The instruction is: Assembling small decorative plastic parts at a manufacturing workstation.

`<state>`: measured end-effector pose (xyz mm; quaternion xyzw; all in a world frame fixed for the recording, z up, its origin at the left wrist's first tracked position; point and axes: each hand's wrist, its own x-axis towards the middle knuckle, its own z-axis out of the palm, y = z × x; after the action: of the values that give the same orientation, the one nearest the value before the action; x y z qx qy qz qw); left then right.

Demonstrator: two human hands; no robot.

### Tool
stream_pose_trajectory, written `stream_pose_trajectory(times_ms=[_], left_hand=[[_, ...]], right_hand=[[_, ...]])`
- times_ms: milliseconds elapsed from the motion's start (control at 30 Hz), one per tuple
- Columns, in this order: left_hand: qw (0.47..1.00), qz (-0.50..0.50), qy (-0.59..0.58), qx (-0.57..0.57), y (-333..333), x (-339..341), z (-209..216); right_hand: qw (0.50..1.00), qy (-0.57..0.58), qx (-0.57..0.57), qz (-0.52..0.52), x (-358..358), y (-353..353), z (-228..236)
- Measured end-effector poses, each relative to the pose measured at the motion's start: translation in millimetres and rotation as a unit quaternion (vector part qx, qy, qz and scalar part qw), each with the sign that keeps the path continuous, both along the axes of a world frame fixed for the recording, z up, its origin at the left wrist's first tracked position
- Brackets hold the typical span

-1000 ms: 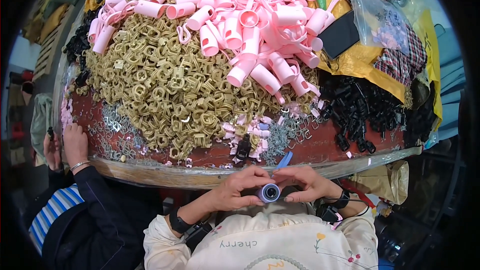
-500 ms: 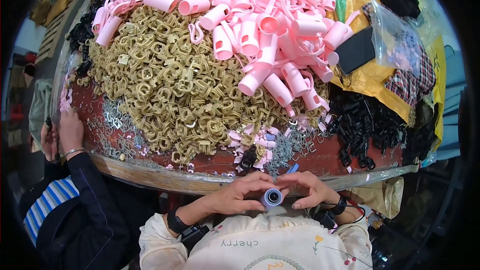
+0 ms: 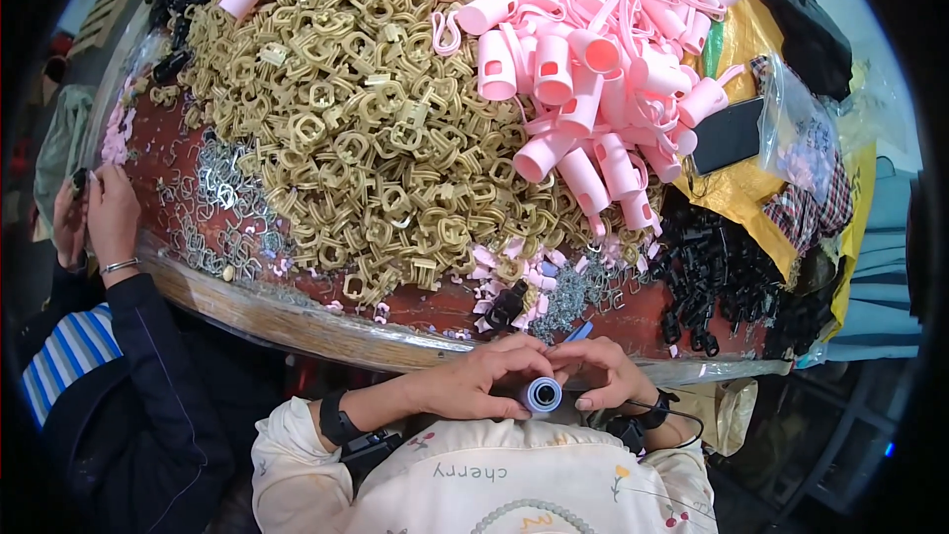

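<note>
At the near table edge my left hand (image 3: 497, 374) is closed around a short light purple tube (image 3: 544, 394), thumb on the near side. The tube's round end faces up and shows a black ring-like centre. My right hand (image 3: 605, 372) curls in from the other side, its fingertips against the tube's far side and its thumb a little apart. A thin blue piece (image 3: 578, 331) sticks out past the right fingers; what bears it is hidden. Just beyond my left hand lies a small black fitting (image 3: 507, 305) on the table.
Tan plastic buckles (image 3: 366, 129) heap the middle, with pink strapped tubes (image 3: 583, 69) behind. Grey metal hooks (image 3: 232, 188) and black clips (image 3: 717, 272) flank them. A dark flat device (image 3: 727, 135) rests on yellow sacking. At left, a co-worker's hands (image 3: 109, 213) hold something small and dark.
The view has swung slightly, so the heaps sit higher and partly further right. My hands keep nearly the same hold on the tube.
</note>
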<state>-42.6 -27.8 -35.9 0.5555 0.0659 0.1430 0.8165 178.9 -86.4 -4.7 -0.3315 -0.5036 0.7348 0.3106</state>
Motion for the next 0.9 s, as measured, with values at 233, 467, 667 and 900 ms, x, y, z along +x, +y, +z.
stream_pose_trajectory(times_ms=[233,467,667,900], left_hand=[[0.999,0.004,-0.001,0.043,0.8,0.3,-1.1],[0.999,0.010,0.002,0.041,-2.5,1.6,-0.2],[0.996,0.031,-0.009,0.080,-1.9,3.4,2.0],[0.994,0.043,-0.005,0.097,-2.8,4.5,1.1]], right_hand=[[0.999,-0.003,-0.032,-0.023,-3.7,-7.1,-4.0],[1.000,-0.007,-0.004,-0.020,-1.8,-8.5,-4.8],[1.000,-0.025,-0.011,0.002,0.8,-5.0,-0.3],[0.999,-0.019,0.030,0.006,0.7,-0.8,-1.7]])
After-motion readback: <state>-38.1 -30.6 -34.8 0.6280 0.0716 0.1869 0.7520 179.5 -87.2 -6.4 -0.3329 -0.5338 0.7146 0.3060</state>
